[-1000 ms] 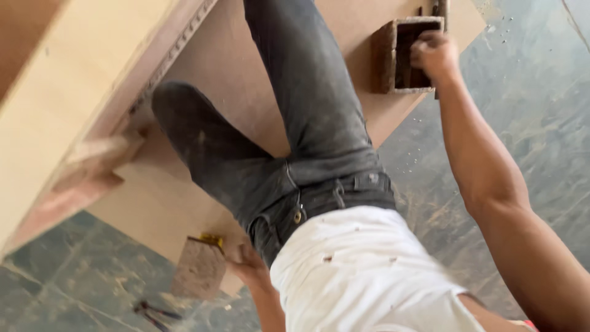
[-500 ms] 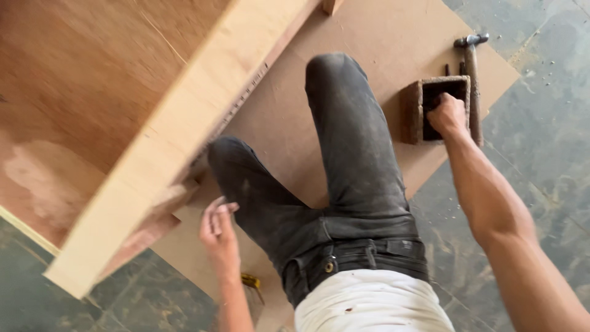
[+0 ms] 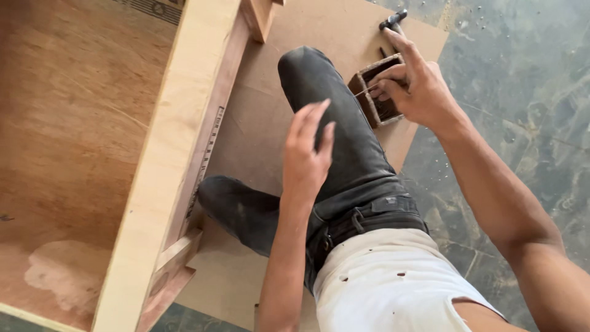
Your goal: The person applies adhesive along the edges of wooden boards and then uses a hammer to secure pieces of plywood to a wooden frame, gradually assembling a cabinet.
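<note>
My right hand (image 3: 415, 89) pinches a thin nail (image 3: 364, 92) between thumb and fingers, just above a small open wooden box (image 3: 372, 98) that lies on a brown board (image 3: 258, 117). My left hand (image 3: 307, 154) hovers open over my thigh in dark jeans (image 3: 344, 141), fingers together and pointing up, holding nothing. I sit on the board with one leg stretched out and the other folded. A hammer (image 3: 393, 21) lies on the board just beyond the box.
A large plywood panel with a thick pale edge (image 3: 166, 166) stands to my left, a metal ruler (image 3: 209, 154) resting along its edge. Wooden blocks (image 3: 178, 258) brace its lower corner. The grey stone floor (image 3: 522, 80) at right has small nails scattered on it.
My right hand has lifted out of the box with a nail pinched in it. My left hand rose from beside my folded leg to above my thigh. The camera swung right.
</note>
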